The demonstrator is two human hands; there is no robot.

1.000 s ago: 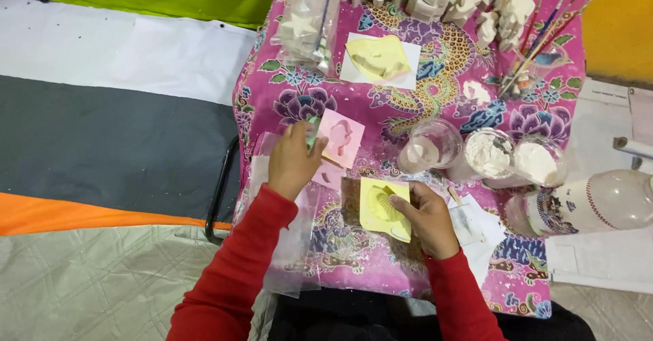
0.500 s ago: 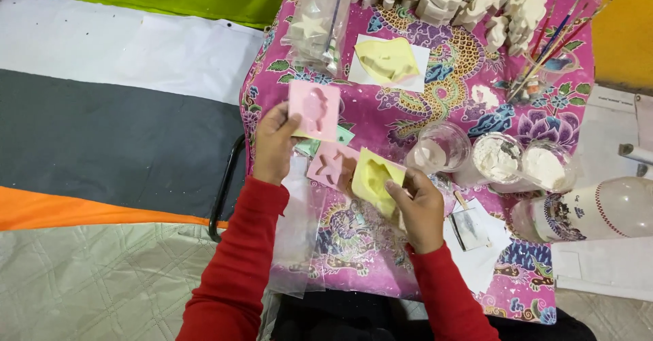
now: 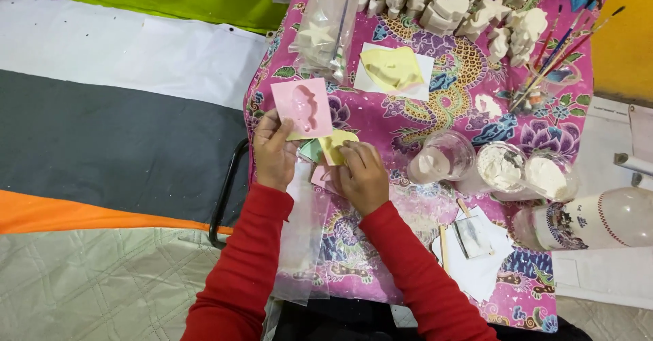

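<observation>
My left hand [image 3: 274,152] holds a pink square mould [image 3: 303,106] with a figure-shaped hollow, lifted over the left edge of the pink patterned tablecloth [image 3: 435,109]. A yellow mould [image 3: 337,145] is gripped in my right hand [image 3: 362,174] and tucked just under the pink one. A green piece [image 3: 311,150] and another pink mould [image 3: 323,176] lie beneath my hands. Both sleeves are red.
Another yellow mould [image 3: 391,67] rests on white paper farther back. White plaster figures [image 3: 469,7] crowd the far edge. Clear cups of white powder [image 3: 500,167] stand at right, with brushes [image 3: 558,48], a bottle [image 3: 592,218] and a clear plastic bag [image 3: 299,246].
My right hand has moved left with the yellow mould, bringing it under the pink mould in my left hand. The left hand has stayed raised.
</observation>
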